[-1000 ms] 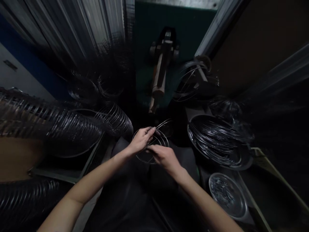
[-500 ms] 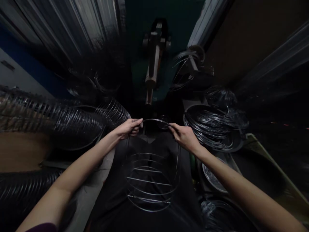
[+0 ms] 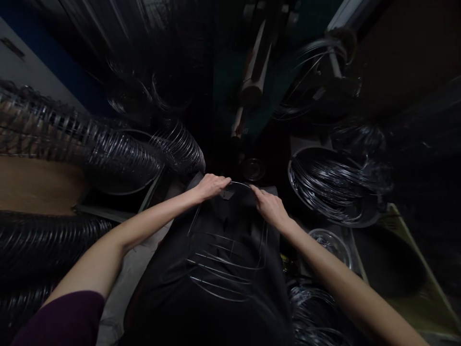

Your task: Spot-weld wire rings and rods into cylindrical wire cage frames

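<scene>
A round wire frame (image 3: pixel 240 183), made of thin shiny hoops and crossbars, rests over the dark cloth on my lap. My left hand (image 3: pixel 213 185) is closed on the frame's far hoop, fingers folded over the wire. A short way to the right, my right hand (image 3: pixel 271 206) pinches that same hoop between thumb and fingers. Between them a short arc of bare wire shows. The lower hoops and crossbars hang toward me, dim and partly blurred. Ahead of the hands is the cylindrical arm of a machine (image 3: pixel 251 93), not touching the frame.
At right stands a basin (image 3: pixel 292 185) piled with wire rings, with a smaller bowl (image 3: pixel 347 250) of metal pieces nearer me. Long stacks of wire rings (image 3: pixel 118 151) lie at left. A small round dish (image 3: pixel 254 169) sits beneath the machine. More wire coils (image 3: pixel 313 307) lie low at right.
My hands have come closer together along the hoop, the left one shifting right and turning palm down. The frame tilts differently. The whole view has swung, so the machine appears higher and further right.
</scene>
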Available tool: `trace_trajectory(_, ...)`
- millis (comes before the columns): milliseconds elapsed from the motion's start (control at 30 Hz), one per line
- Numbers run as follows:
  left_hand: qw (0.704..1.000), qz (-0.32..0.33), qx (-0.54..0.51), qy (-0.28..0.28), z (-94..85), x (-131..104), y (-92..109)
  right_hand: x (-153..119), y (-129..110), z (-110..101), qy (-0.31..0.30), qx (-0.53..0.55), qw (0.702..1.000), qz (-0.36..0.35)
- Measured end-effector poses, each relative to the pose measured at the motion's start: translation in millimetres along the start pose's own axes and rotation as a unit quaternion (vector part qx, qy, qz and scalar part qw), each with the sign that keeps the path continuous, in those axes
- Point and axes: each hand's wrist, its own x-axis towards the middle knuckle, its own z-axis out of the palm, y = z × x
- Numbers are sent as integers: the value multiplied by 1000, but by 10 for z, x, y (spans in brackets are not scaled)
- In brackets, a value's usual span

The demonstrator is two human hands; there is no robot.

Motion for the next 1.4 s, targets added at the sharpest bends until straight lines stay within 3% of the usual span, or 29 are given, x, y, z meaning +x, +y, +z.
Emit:
trace_trajectory(133,998,-11,-54,9,60,-7,-99,81,-25,58,8,36,999,-10)
trace_trajectory(233,997,-10,-73,15,-1,13,-181,166,-43,-6,13,55,998,-15)
trace_trajectory(333,997,-29,-52,39,-242,107,-271,335,-60,-247,29,50,998,-16)
trace_trajectory(500,994,-59,1,95,-802,332,-435,700,-50,-775,91,28,995,-18)
trace_trajectory(633,991,-67,26,112,-1017,478,-547,912,5,-966,124,24,992,-23)
trace_trajectory(900,989,-51,48,128,-994,670,-684,1051,72,-1074,114,16,993,-6)
trace_trajectory(1200,989,-58,69,118,-996,676,-669,1049,48,-1187,72,23,997,-2)
trace_trajectory(1400,990,-57,59,113,-1006,686,-676,1094,7,-1224,64,-40,997,0)
